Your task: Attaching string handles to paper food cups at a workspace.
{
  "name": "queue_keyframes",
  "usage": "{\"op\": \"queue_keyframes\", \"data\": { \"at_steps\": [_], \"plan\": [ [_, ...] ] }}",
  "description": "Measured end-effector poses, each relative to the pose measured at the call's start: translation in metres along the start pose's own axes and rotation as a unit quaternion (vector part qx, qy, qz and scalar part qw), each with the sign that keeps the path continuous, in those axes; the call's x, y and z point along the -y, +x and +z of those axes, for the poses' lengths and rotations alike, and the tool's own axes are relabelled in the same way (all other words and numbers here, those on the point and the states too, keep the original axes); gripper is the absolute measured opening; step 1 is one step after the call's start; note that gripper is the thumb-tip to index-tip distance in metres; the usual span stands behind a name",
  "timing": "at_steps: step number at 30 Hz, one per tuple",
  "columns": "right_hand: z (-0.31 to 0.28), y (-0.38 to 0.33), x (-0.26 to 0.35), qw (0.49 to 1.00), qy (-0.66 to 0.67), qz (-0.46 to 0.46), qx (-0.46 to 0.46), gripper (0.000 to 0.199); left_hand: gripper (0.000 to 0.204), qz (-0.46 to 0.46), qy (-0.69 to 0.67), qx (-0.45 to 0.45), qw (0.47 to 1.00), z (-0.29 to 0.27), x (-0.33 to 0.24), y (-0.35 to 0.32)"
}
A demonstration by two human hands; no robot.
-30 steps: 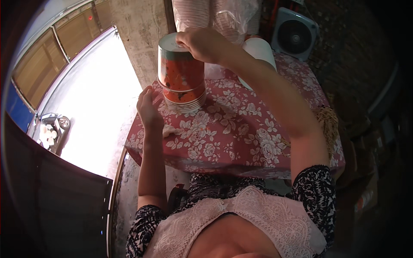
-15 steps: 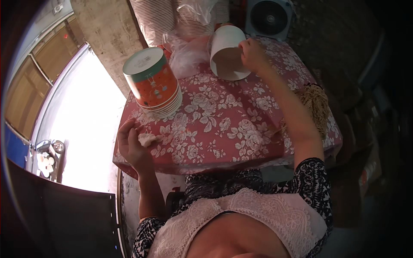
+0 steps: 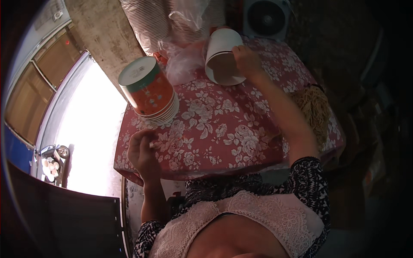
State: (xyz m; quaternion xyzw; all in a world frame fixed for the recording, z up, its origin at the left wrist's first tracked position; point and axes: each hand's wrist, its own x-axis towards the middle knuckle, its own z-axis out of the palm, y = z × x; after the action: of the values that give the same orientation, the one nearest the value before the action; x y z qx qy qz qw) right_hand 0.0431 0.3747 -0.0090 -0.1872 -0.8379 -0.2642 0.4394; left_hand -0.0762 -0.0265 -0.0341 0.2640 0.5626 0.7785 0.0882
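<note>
A white paper bucket (image 3: 221, 64) lies on its side on the far part of the table, its mouth toward me. My right hand (image 3: 249, 63) is closed on the right side of its rim. At the near left, my left hand (image 3: 144, 151) has its fingers curled around a small white crumpled piece (image 3: 153, 145), mostly hidden by the fingers. Beyond that hand stands an upside-down stack of orange printed paper buckets (image 3: 151, 95) with a green band and a pale base on top.
A flowered red cloth (image 3: 241, 133) covers the table. Tall stacks of white containers (image 3: 146, 21) stand at the back beside clear plastic wrap (image 3: 183, 64). A box fan (image 3: 266, 19) sits at the back right, and a bundle of tan strings (image 3: 313, 109) lies at the right edge.
My left hand has moved slightly right and closed around the white crumpled piece. My right hand stays at the white bucket's rim. The whole view has shifted a little.
</note>
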Motion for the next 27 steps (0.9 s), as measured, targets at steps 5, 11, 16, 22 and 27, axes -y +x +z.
{"op": "queue_keyframes", "data": {
  "at_steps": [5, 11, 16, 22, 27],
  "plan": [
    [-0.032, 0.008, 0.008, 0.988, 0.056, 0.040, 0.137, 0.015, 0.016, 0.030, 0.033, 0.026, 0.999, 0.004, 0.002, -0.002],
    [-0.073, 0.007, 0.019, 0.937, 0.213, 0.149, 0.232, 0.023, 0.019, 0.121, 0.086, 0.139, 0.979, 0.026, 0.000, -0.010],
    [-0.104, -0.013, 0.023, 0.841, 0.376, 0.237, 0.307, 0.023, 0.048, 0.350, 0.243, 0.270, 0.864, 0.057, -0.011, -0.019],
    [-0.141, -0.057, 0.020, 0.613, 0.584, 0.418, 0.330, 0.024, 0.053, 0.379, 0.342, 0.344, 0.788, 0.083, -0.007, -0.025],
    [-0.179, -0.109, -0.009, 0.766, 0.464, 0.289, 0.338, 0.019, 0.052, 0.374, 0.327, 0.339, 0.799, 0.082, 0.001, -0.019]
  ]
}}
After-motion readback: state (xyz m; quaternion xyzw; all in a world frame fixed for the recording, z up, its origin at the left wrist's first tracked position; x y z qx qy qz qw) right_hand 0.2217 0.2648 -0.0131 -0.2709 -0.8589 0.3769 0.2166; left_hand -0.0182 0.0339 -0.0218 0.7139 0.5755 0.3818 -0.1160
